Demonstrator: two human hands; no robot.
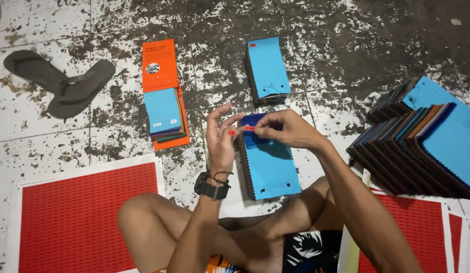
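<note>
Fingers of right hand pinching a small red sticker; left hand upright, fingers loosely spread, another red sticker stuck to one fingertip. Held just above a stack of blue fabric swatches on the floor, long axis running away from the body, tilted slightly left at the far end

The red sheet at the floor's lower left runs off the bottom edge; the fanned swatch pile is cut by the right edge; the right hand hides the swatch stack's top corner.
</note>
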